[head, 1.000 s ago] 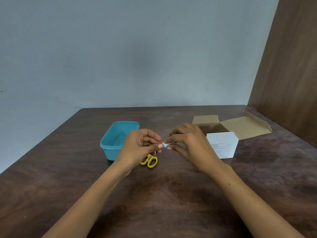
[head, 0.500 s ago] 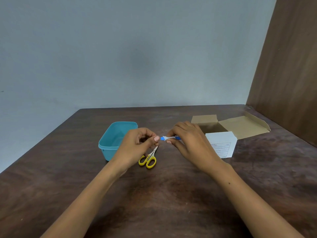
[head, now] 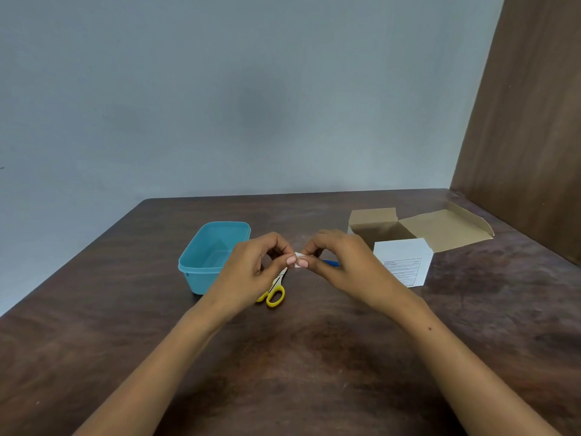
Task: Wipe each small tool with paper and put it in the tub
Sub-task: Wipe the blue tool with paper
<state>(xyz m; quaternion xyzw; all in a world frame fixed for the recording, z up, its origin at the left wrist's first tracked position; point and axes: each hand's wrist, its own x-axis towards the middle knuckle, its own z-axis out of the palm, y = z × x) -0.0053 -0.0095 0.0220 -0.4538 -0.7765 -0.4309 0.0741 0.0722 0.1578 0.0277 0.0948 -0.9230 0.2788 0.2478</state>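
Between both hands [head: 298,262], the blue tool [head: 330,263] lies crosswise, paper-wrapped [head: 298,255].

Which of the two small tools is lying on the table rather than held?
The yellow-handled scissors lie on the table beside the blue tub; the blue-handled tool is held.

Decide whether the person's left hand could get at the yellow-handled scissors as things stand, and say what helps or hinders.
Probably yes, once freed. The left hand is right over the scissors, which lie flat on the table with nothing on top, but its fingers are pinching the paper.
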